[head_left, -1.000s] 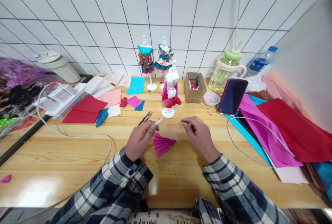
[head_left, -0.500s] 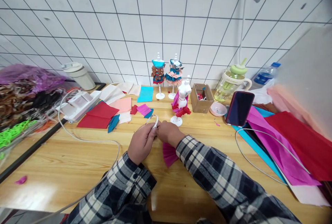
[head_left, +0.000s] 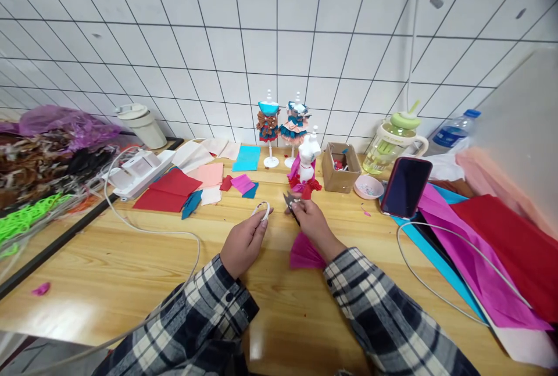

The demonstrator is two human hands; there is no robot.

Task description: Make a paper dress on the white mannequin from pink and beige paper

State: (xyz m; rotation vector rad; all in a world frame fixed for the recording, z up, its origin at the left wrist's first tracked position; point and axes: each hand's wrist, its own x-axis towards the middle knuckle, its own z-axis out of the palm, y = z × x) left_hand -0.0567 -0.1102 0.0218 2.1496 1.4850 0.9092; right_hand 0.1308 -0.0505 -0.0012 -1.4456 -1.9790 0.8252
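Observation:
Pinched between the thumb and fingers of my left hand is a thin white band, bent into a loop above the fingertips. My right hand is closed on small dark snips, their tips pointing up and left. A pleated magenta cloth piece lies on the table just below my right hand. Beyond that hand stands a white mini dress form with magenta and red cloth around its lower part. The snips overlap its base in view; whether they touch, I cannot tell.
Two dressed mini forms stand behind. A cardboard box, pink bowl, phone and green-lidded jug are at right. Cloth scraps and a power strip lie left. A white cable crosses the table.
My hands have moved apart, the right one shifting rightward with the snips now visible. The white band stays in my left hand. The magenta piece appears farther right and up.

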